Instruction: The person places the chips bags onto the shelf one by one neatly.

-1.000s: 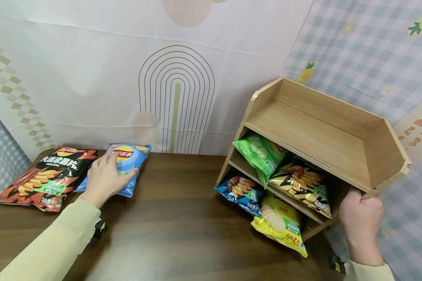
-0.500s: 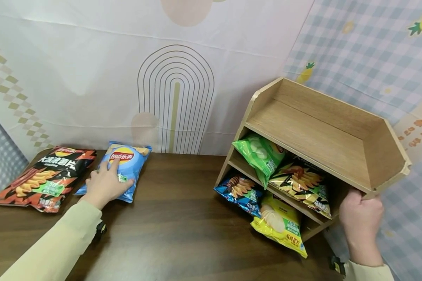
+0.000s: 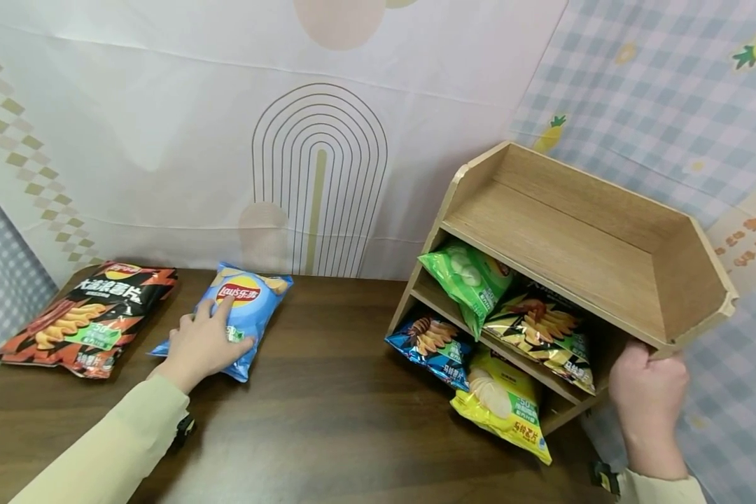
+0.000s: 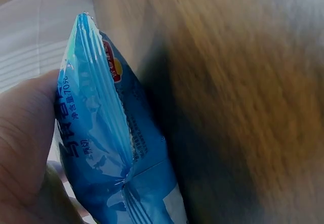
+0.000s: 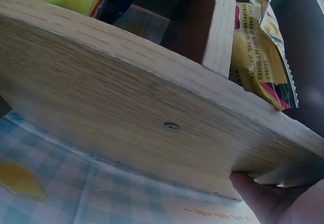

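My left hand (image 3: 206,341) grips a blue bag of potato chips (image 3: 252,315) across its width, fingers over the printed front and thumb at the right side. In the left wrist view the bag's crimped end and back seam (image 4: 119,117) show, standing over the brown table. My right hand (image 3: 649,392) holds the right side of a small wooden shelf (image 3: 579,238), just below its top tray. The right wrist view shows that hand's thumb (image 5: 258,193) against the shelf's side panel; its other fingers are mostly hidden.
A black-and-orange chip bag (image 3: 88,318) lies at the table's left. The shelf's compartments hold a green bag (image 3: 469,280), a black-and-gold bag (image 3: 542,329), a dark blue bag (image 3: 431,346) and a yellow bag (image 3: 504,402), some jutting out. Fabric hangings (image 3: 183,140) border the brown table (image 3: 315,420).
My left hand and the blue chip bag have shifted right and a little nearer, widening the gap to the black-and-orange bag. My right hand and the shelf have stayed in place.
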{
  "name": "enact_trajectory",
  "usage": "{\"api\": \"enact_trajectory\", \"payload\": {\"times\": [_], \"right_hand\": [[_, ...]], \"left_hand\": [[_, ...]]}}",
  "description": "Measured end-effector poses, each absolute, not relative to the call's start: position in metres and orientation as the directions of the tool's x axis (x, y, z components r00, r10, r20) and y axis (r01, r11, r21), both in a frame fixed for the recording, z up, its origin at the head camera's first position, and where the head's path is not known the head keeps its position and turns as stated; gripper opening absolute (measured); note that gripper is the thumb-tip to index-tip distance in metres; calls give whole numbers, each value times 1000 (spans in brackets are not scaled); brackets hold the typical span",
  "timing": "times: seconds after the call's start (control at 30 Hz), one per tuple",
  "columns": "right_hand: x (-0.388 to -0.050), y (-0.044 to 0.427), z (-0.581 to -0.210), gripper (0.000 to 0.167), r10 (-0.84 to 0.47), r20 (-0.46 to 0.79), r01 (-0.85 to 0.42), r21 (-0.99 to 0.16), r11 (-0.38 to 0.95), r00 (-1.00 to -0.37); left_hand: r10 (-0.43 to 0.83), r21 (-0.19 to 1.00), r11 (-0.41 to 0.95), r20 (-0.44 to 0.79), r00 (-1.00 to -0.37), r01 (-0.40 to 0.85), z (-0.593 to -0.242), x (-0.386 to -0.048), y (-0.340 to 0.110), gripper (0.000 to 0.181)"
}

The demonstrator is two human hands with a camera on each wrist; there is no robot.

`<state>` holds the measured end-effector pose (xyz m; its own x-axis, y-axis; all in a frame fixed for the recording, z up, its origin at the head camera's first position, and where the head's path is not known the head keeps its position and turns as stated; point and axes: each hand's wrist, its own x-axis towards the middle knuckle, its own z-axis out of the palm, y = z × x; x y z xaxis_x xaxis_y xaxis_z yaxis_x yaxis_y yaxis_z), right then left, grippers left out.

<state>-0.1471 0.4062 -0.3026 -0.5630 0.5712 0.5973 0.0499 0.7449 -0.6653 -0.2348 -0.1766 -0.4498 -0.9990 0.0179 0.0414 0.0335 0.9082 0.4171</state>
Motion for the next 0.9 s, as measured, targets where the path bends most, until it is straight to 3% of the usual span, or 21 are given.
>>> {"api": "enact_trajectory", "payload": {"times": [0.43,0.9], "right_hand": [[-147,406,-304,36,578,593,61,-667,743,-560],[-147,406,-303,39,575,597,55,-665,744,-559]], "left_hand": [[100,405,910,-4,-995,90,-441,-211,-159,100],[163,557,827,-118,-980,70,-431,-205,-170,109]]}}
